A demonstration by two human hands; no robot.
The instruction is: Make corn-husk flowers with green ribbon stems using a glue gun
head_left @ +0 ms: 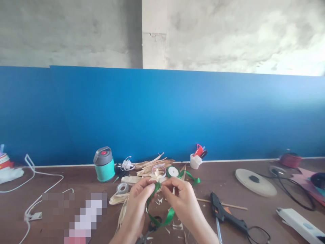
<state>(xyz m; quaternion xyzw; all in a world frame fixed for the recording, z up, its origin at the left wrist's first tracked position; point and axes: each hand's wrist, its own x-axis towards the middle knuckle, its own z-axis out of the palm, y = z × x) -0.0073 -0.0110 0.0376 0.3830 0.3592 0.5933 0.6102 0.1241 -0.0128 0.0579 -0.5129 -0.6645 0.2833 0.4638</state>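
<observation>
My left hand (137, 201) pinches a green ribbon (167, 218) between thumb and fingers, just below a small pale piece that looks like folded dry husk (157, 175). From the other side my right hand (181, 198) is closed, its fingertips on the same spot where ribbon and husk meet; the exact grip is partly hidden. The ribbon's loose length loops down between my wrists. Beneath it lie dark-handled scissors (153, 224). Behind my hands are a white spool (173, 171) with green ribbon trailing right, and dry husks (152, 164).
A clear tape roll (122, 188) and a teal jar (104, 166) stand left. To the right are a white cup (195, 161) of tools, a black glue gun (224, 211), a thin stick (235, 206) and a round lid (255, 183). White cables (48, 174) cross the left side.
</observation>
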